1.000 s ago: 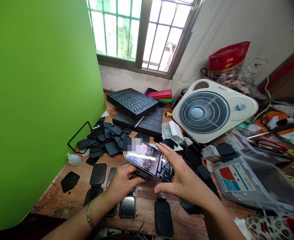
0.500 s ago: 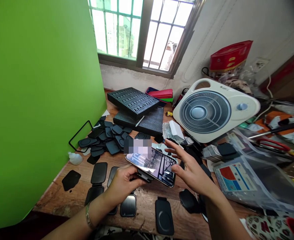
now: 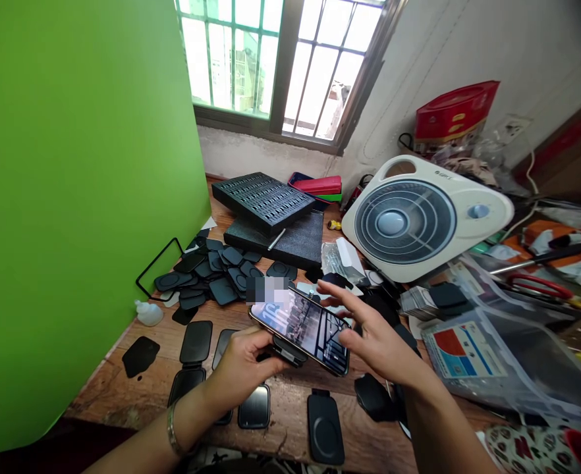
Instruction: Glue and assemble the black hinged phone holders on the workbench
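Note:
My left hand (image 3: 241,368) grips a smartphone (image 3: 300,329) from below, its lit screen facing up and part of it blurred out. A black holder (image 3: 288,350) sits under the phone's near edge, next to my left fingers. My right hand (image 3: 377,342) hovers at the phone's right end with fingers spread, the thumb over the screen's corner. It holds nothing. Flat black rounded pads lie on the wooden table (image 3: 290,421) beneath both hands, including one (image 3: 325,428) near the front and another (image 3: 253,407) partly under my left wrist.
A heap of black pads (image 3: 221,280) lies behind the phone, beside a black frame (image 3: 159,270). Farther back are a perforated black tray (image 3: 263,201) on a dark foam board (image 3: 290,240), a white fan (image 3: 419,217), and a clear plastic bag (image 3: 488,349) to the right. A green backdrop (image 3: 73,197) fills the left.
The phone has shifted slightly right and tilted, with its right end lower. My right hand has moved from above the phone to its right end.

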Demonstrator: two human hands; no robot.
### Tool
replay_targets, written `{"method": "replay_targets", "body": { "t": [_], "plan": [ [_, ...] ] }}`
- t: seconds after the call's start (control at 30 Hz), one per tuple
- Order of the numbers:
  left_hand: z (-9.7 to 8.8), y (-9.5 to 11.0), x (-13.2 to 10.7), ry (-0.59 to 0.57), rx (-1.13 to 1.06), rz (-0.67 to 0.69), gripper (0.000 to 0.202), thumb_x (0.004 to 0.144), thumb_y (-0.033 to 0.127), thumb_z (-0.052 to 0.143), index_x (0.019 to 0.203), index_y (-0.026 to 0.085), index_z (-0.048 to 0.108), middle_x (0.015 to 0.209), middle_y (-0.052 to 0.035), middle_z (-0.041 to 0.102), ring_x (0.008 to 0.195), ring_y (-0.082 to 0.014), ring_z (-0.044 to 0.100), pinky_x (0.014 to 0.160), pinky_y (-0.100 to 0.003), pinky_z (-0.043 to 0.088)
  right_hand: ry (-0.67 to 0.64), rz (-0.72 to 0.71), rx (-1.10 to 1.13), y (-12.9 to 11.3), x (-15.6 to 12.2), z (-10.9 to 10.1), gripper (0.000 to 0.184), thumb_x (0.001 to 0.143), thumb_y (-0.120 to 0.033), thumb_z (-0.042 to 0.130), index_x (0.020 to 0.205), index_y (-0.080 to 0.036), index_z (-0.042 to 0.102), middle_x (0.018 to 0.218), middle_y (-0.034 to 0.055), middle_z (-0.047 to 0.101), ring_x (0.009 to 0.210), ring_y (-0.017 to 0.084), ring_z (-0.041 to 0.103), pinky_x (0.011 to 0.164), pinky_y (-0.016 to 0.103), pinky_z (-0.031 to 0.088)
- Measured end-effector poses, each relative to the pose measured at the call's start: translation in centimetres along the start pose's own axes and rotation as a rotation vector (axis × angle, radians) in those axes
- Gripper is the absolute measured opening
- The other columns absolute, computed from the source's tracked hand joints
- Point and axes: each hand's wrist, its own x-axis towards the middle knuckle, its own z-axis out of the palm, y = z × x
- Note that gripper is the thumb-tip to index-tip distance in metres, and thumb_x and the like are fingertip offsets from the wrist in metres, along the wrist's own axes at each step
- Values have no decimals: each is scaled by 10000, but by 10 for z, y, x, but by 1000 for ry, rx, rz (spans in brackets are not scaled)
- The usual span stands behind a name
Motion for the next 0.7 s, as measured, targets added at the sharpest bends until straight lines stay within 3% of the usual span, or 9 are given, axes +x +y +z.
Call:
{"method": "replay_targets", "body": {
  "t": [0.13,0.23,0.3,0.4,0.5,0.6,0.7],
  "plan": [
    [-2,6,2,15,71,29,96,725,235,719,802,178,725,814,-42,669,788,-183,621,737,-243,499,-140,10,-152,-14,-1,13,844,672,-465,765,1407,-329,373,1434,50,407,1304,287,404,1089,433,325],
    [-6,7,5,9,88,38,96,728,242,718,799,177,723,796,-39,664,777,-179,612,729,-239,493,-80,3,-209,-15,2,22,766,695,-279,723,1389,-328,403,1370,38,473,1255,257,460,1060,400,365],
    [-9,5,7,10,50,21,123,733,258,718,824,175,723,807,-40,664,784,-177,612,725,-235,495,-14,-13,-212,-9,13,22,745,682,-246,702,1374,-307,432,1333,41,513,1224,254,488,1045,393,376],
    [-15,-1,11,25,-28,-20,158,741,273,710,852,161,720,841,-48,651,814,-182,615,713,-234,505,134,115,-269,13,49,14,694,689,-336,692,1346,-261,481,1273,66,568,1148,271,547,981,402,426],
    [-18,-8,11,32,-88,-25,176,756,265,695,892,155,714,911,-64,638,874,-195,612,760,-254,513,388,388,-437,43,102,6,726,658,-395,695,1329,-198,498,1202,132,597,1094,325,568,925,442,443],
    [-17,-12,9,49,-107,-14,225,744,254,709,946,157,703,949,-72,616,896,-198,599,786,-265,515,478,489,-470,67,151,6,742,688,-392,664,1335,-94,453,1188,232,565,1130,398,523,929,527,402],
    [-17,-11,7,68,-129,4,270,745,252,715,998,161,690,973,-74,589,930,-207,589,807,-279,516,495,516,-449,74,179,10,656,720,-401,665,1274,-98,488,1215,237,540,1193,398,468,968,532,371]
  ]
}}
